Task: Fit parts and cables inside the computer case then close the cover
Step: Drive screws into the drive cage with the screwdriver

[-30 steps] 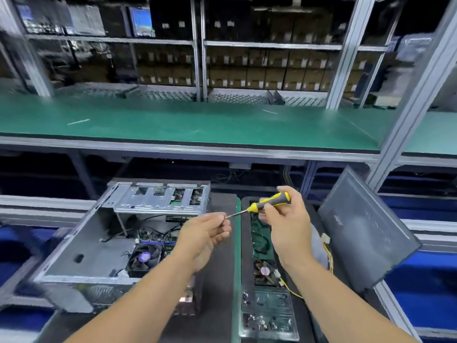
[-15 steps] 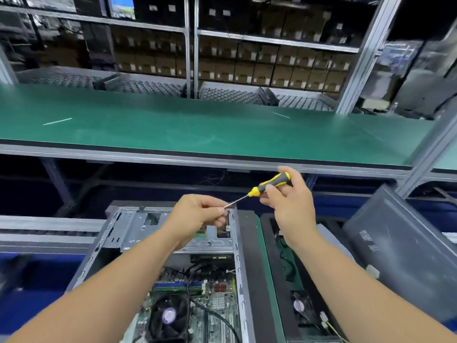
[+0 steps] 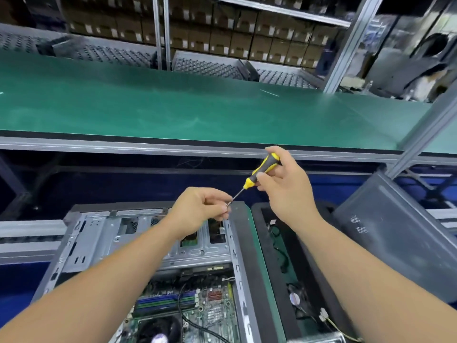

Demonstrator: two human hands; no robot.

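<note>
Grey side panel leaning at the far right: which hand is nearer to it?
Right. The right hand, gripping the yellow screwdriver, is just left of the grey side panel; the left hand is farther left, above the open computer case.

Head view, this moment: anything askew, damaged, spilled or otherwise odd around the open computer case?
Nothing looks damaged or spilled. The grey side cover leans tilted at the right, off the open computer case. The right hand holds a yellow screwdriver, whose tip meets the left hand.
</note>
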